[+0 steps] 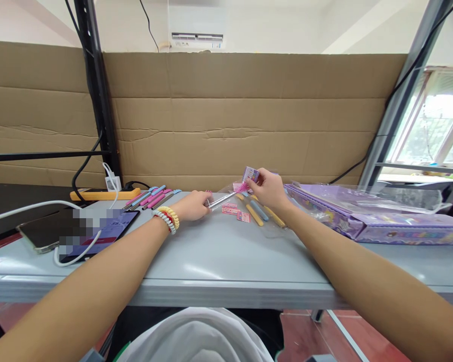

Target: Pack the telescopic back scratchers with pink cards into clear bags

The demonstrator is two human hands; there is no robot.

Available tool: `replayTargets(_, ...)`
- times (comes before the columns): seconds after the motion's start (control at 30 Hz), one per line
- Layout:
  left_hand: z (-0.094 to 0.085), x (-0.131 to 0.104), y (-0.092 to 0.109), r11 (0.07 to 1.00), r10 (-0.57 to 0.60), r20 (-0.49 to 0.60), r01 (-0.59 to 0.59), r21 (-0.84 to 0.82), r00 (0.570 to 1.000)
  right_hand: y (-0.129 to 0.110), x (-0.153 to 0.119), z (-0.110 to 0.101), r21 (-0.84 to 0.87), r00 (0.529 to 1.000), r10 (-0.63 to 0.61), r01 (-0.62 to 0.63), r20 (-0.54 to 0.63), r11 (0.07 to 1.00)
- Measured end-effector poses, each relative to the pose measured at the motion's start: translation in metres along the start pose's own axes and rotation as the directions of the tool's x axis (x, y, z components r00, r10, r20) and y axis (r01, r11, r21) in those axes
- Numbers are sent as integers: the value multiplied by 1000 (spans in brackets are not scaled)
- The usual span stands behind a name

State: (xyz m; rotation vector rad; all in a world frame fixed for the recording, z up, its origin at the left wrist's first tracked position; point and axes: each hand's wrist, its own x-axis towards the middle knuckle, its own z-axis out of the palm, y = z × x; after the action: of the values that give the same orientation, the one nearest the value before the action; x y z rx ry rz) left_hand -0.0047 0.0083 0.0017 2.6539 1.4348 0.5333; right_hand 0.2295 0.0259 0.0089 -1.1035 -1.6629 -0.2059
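Observation:
My left hand (194, 205), wearing beaded bracelets, has its fingers closed on the near left end of a slim silvery pen-like stick (222, 200) in clear plastic. At the other end of that stick is a pink part (242, 187), where my right hand (269, 190) pinches with thumb and finger. A small purple printed card (251, 174) stands up at my right fingertips. Just below lie small pink printed labels (231, 208), along with yellow pens (253, 213) and a blue-grey pen (259, 209). Fingers partly hide what each hand grips.
Several pink, blue and grey pens (151, 197) lie left of my hands. Two phones (117, 229) and a white cable (75, 260) are farther left, near an orange power strip (94, 195). A purple box (400, 231) with clear plastic stands right. Cardboard (249, 115) rises behind.

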Motion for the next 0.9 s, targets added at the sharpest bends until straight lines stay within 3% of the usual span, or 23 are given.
replayTargets(0.2, 2, 1, -1, 999, 18, 11, -19, 39, 1000, 6, 5, -5, -103, 994, 51, -61, -96, 993)
replayTargets(0.37, 2, 1, -3, 998, 30, 3, -31, 51, 1000, 14, 9, -8, -202, 986, 17, -50, -164, 978)
replayTargets(0.63, 2, 2, -3, 998, 33, 9, -34, 56, 999, 14, 7, -6, -227, 986, 164, -164, -17, 960)
replayTargets(0.8, 2, 2, -4, 997, 39, 14, -40, 70, 999, 14, 7, -4, -176, 999, 46, -45, 6, 983)
replayTargets(0.9, 1, 1, -3, 995, 37, 17, -38, 87, 999, 14, 7, -4, -164, 998, 58, -55, 12, 985)
